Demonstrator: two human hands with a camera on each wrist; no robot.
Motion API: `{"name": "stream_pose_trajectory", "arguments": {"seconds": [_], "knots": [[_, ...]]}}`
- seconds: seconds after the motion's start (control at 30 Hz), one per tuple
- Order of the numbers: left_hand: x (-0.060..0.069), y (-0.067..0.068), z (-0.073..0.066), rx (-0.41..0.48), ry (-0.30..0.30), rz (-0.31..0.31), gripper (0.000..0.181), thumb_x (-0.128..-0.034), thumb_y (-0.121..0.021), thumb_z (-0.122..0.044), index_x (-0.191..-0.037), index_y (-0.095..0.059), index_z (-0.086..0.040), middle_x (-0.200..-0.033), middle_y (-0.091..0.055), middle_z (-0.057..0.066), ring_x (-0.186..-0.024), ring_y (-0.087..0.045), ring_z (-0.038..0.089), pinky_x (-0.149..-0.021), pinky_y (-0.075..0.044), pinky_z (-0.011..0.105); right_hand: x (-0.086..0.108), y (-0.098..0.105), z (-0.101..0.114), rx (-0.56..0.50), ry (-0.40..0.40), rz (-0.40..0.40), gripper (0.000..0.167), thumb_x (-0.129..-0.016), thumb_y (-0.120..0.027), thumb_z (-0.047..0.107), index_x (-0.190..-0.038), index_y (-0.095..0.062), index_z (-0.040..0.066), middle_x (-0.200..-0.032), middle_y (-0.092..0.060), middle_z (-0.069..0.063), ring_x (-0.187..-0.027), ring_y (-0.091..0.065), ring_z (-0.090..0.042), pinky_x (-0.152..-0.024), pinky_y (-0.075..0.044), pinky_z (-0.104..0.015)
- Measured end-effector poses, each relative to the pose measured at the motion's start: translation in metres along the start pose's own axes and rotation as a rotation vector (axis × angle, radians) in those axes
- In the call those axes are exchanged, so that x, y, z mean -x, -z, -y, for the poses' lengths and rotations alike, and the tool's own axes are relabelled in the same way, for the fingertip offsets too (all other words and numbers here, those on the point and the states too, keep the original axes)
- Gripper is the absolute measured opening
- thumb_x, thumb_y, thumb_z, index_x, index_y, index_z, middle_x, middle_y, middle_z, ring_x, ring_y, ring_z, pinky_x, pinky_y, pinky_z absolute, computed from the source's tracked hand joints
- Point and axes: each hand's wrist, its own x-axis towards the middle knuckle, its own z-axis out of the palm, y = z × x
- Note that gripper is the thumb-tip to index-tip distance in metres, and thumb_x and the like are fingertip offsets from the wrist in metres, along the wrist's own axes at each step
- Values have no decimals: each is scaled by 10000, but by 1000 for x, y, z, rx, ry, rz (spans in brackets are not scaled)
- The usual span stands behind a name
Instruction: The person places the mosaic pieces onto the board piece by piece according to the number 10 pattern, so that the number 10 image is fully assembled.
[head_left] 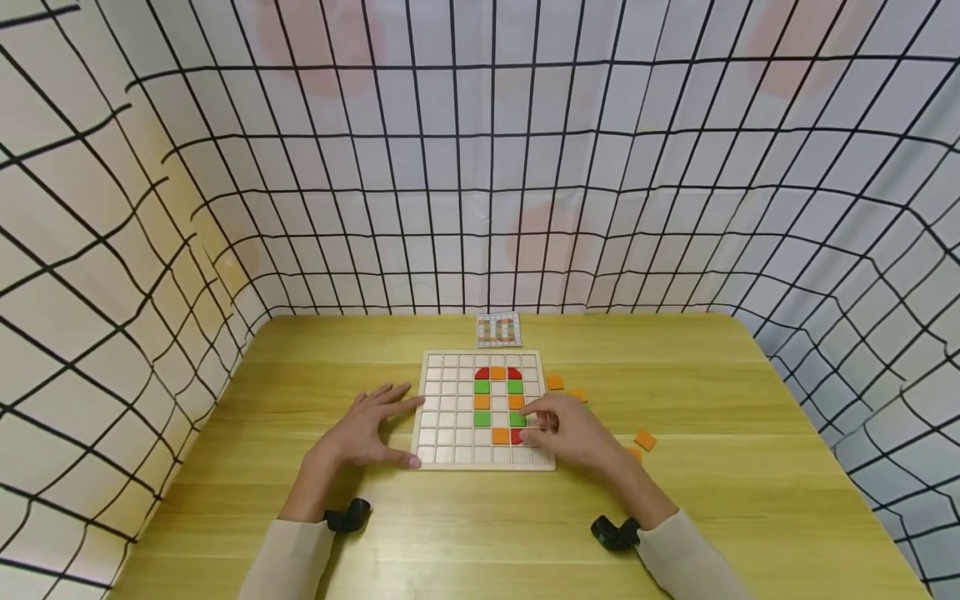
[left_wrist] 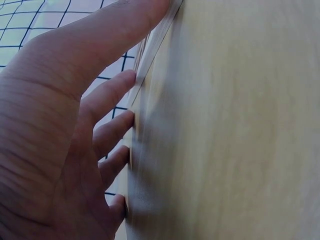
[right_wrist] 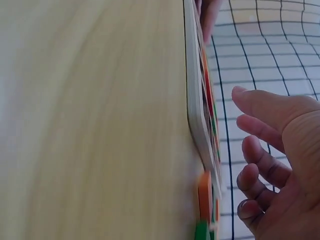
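A white gridded wooden board [head_left: 446, 417] lies on the table. Red, orange and green tiles on its right half form a tall loop; red corner pieces sit at the top and a red tile [head_left: 517, 436] at the lower right. My left hand [head_left: 367, 429] has its fingers spread, with the thumb and fingertips at the board's left edge. Over the board's right side is my right hand [head_left: 573, 433], its fingertips near the red tile and a green tile [head_left: 517, 418]. In the right wrist view its fingers bend loosely above the board, and no piece shows between them.
A small printed card [head_left: 498, 330] with a coloured grid pattern lies behind the board. Loose orange tiles [head_left: 645, 440] are scattered to the board's right, some partly behind my right hand. A green tile [right_wrist: 202, 231] is among them. White cloth with black grid lines [head_left: 480, 167] surrounds the table.
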Motion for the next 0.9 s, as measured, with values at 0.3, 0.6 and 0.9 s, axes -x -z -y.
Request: {"name": "stream_pose_trajectory", "arguments": {"seconds": [0.3,0.6,0.9], "knots": [[-1,0,1,3,-6,2,1006,-697,-843,-680,-1554,-476,-304,-1698,-289,117,-1577,-187,436,-1229,-67,743,24,30,-25,69,-11,-104,241,-896,-822,253,-1089,-759,123,-807,-564,52,-725,-483,-131,-633,-403,-235],[1,0,2,12,-19,1,1010,-698,-840,-686,-1553,-481,-286,-1696,-290,125,-1575,-186,445,-1221,-64,754,54,53,-53,174,-49,-142,348,-882,-821,402,-1093,-759,133,-794,-566,67,-712,-470,-105,-623,-395,-237],[1,1,3,3,-23,-2,1016,-699,-840,-684,-1561,-468,-294,-1697,-288,119,-1574,-191,441,-1228,-64,742,70,62,-66,228,-43,-158,310,-856,-837,435,-1008,-751,179,-782,-564,89,-702,-483,-85,-632,-419,-230]]}}
